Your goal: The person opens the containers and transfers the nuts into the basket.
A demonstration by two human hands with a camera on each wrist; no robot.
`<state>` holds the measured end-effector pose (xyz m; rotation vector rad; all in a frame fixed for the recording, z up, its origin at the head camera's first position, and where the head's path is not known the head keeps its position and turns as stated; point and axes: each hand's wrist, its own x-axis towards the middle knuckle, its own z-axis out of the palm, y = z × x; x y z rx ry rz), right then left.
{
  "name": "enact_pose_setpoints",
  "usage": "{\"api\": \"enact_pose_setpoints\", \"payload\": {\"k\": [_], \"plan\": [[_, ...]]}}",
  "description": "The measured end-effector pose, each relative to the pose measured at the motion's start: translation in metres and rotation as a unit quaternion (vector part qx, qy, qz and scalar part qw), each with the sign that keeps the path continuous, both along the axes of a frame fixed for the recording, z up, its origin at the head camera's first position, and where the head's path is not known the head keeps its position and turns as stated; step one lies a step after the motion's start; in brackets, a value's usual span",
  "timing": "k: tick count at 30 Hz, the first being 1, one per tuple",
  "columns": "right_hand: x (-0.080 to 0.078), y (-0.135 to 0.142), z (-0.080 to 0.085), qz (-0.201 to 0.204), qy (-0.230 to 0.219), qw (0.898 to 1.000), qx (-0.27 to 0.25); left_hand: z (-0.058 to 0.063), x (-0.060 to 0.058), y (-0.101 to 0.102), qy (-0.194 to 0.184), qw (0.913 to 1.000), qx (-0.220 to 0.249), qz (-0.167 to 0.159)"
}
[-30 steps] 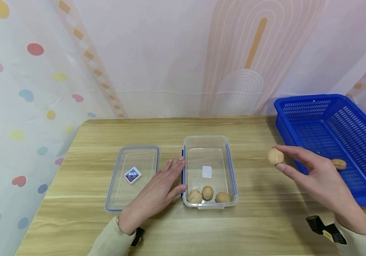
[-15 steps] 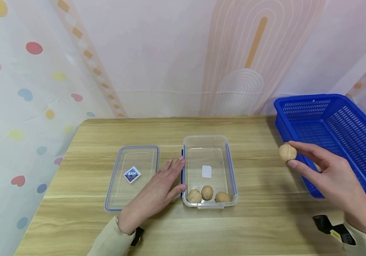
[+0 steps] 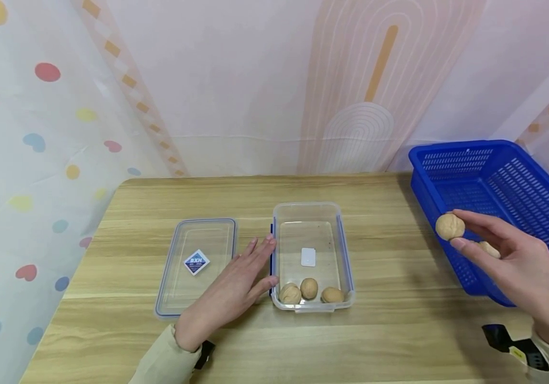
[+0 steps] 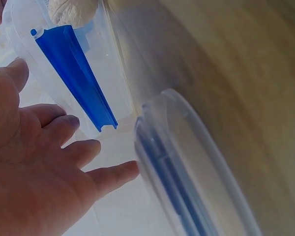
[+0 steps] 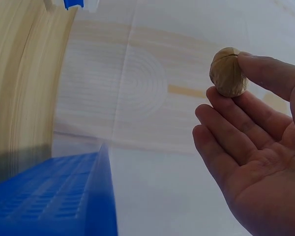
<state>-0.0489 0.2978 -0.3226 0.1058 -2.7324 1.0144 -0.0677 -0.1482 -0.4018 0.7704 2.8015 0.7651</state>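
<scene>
My right hand pinches a walnut between thumb and fingers, at the near left side of the blue basket. The right wrist view shows that walnut held up at the fingertips. Behind the hand, part of another walnut shows in the basket. My left hand lies with straight fingers along the left side of a clear plastic container, fingertips right at its wall. Inside, three walnuts sit at the near end. A blue side latch hangs by the left fingers.
A clear lid with a blue seal and a diamond sticker lies flat left of the container, partly under my left forearm. All stand on a wooden table, with a patterned cloth backdrop along its far edge.
My right hand has moved right with the walnut, from between the container and basket to over the basket's left rim. My left hand has stayed at the container.
</scene>
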Motion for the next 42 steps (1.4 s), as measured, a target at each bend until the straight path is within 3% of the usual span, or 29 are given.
{"api": "enact_pose_setpoints", "payload": {"k": [8,15,20,28,42], "plan": [[0.002,0.013,-0.001,-0.024,-0.009,1.000,0.000,0.000,0.000,0.000,-0.001,1.0000,0.001,0.001],[0.000,0.026,-0.006,-0.004,0.051,0.997,-0.061,0.000,0.000,-0.001,-0.005,1.0000,0.002,0.003],[0.000,0.032,-0.008,-0.011,0.069,0.995,-0.067,0.000,0.000,0.000,-0.009,1.0000,-0.001,0.003],[-0.001,0.042,-0.013,0.001,0.083,0.989,-0.122,0.001,0.000,0.000,-0.009,1.0000,-0.002,0.003],[-0.004,0.068,-0.025,-0.037,0.051,0.996,-0.068,-0.002,0.000,0.000,0.008,0.9999,0.011,-0.001]]}}
